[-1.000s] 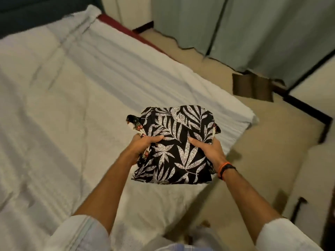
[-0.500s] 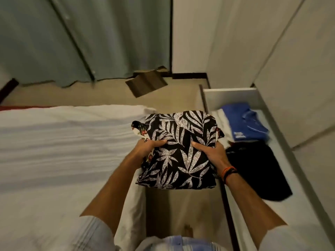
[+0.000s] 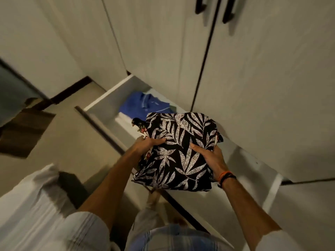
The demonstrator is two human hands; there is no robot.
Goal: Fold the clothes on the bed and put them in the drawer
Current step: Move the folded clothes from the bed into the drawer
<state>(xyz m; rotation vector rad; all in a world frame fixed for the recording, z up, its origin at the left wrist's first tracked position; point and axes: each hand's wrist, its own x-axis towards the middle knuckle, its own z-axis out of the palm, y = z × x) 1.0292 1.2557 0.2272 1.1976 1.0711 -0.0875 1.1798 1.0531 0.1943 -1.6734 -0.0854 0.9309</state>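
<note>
Gripping the folded black shirt with white leaf print (image 3: 178, 153), my left hand (image 3: 147, 144) and right hand (image 3: 212, 158) pinch its sides. I hold it above the open white drawer (image 3: 108, 98), near a folded blue polo shirt (image 3: 143, 104).

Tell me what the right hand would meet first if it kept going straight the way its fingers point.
The right hand grips the folded leaf-print shirt, fingers pointing up-left in the picture. Beyond the shirt, that line likely reaches the blue polo in the open drawer, though depth is unclear.
</note>
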